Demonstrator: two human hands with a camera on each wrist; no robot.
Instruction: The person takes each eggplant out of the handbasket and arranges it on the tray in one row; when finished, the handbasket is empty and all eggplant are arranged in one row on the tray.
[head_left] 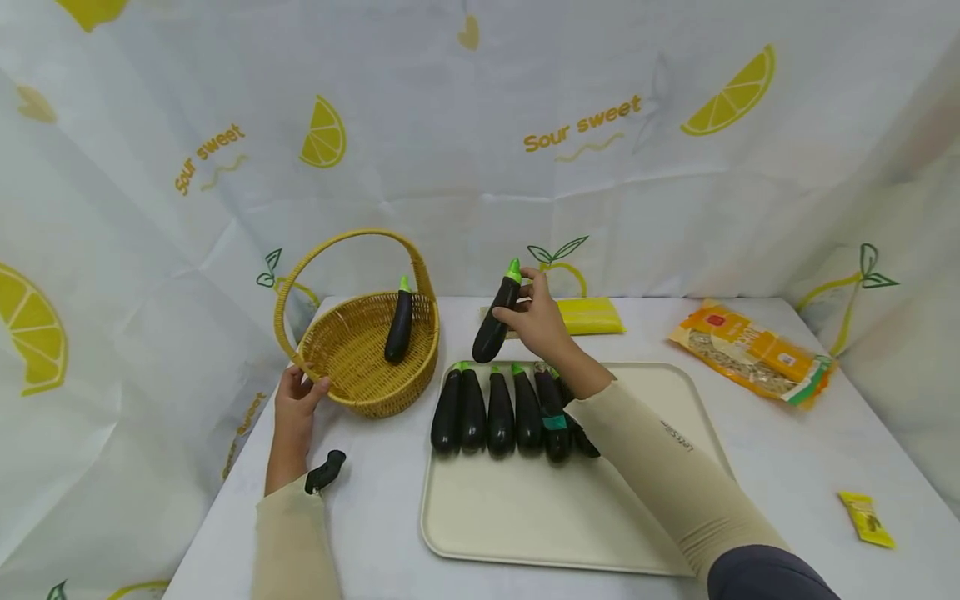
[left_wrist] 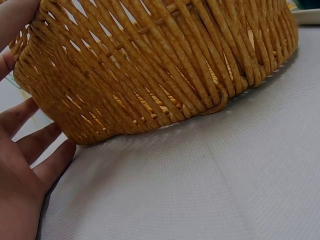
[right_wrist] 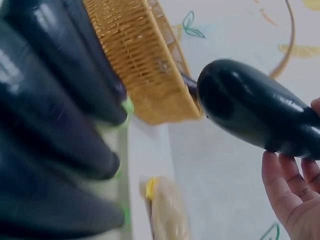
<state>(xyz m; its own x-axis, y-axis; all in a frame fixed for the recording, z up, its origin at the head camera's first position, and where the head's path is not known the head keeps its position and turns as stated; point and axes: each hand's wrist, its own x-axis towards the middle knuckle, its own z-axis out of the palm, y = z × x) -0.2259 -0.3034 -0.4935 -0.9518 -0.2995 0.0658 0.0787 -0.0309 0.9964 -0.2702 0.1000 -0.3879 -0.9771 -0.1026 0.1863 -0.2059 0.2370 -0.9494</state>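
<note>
A wicker basket (head_left: 390, 398) with a tall handle stands at the left, one eggplant (head_left: 400, 329) leaning inside it. My left hand (head_left: 296, 410) holds the basket's left rim; in the left wrist view, its lower fingers (left_wrist: 50, 162) lie against the woven outer wall (left_wrist: 150, 65). My right hand (head_left: 542, 321) grips a dark eggplant (head_left: 491, 332) near its green stem, raised above the tray's far edge. In the right wrist view that eggplant (right_wrist: 260, 110) points its blunt end toward the basket (right_wrist: 135, 65). Several eggplants (head_left: 501, 417) lie side by side on the beige tray (head_left: 510, 517).
Behind the tray lies a yellow packet (head_left: 592, 317), partly hidden by the right hand. An orange food bag (head_left: 753, 352) rests at the back right, and a small yellow sachet (head_left: 866, 518) near the right edge. A lemon-print curtain (head_left: 465, 183) hangs behind the white table.
</note>
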